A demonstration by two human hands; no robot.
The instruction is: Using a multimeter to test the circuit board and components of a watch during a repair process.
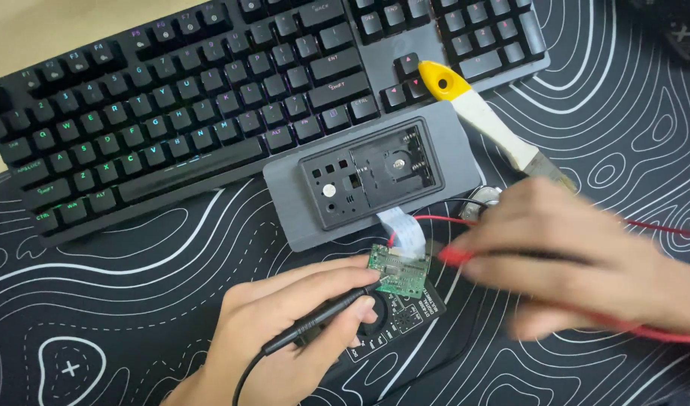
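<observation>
- Left hand (285, 331) lowest in view, fingers curled tight around a black probe (322, 319) held like a pen; black lead trails off the bottom edge.
- Probe tip rests on a small green circuit board (397, 271), which sits tilted over a black meter (394, 323) on the patterned desk mat (97, 301).
- White ribbon cable (403, 229) joins the board to a grey housing (367, 177) lying open, just below the keyboard (210, 98).
- Right hand (578, 256) blurred, fingers bent around a red probe (456, 256), tip near the board's right edge; contact cannot be told.
- Red wire (661, 225) runs off to the right.
- Yellow-handled brush (480, 113) lies across the keyboard's corner.
</observation>
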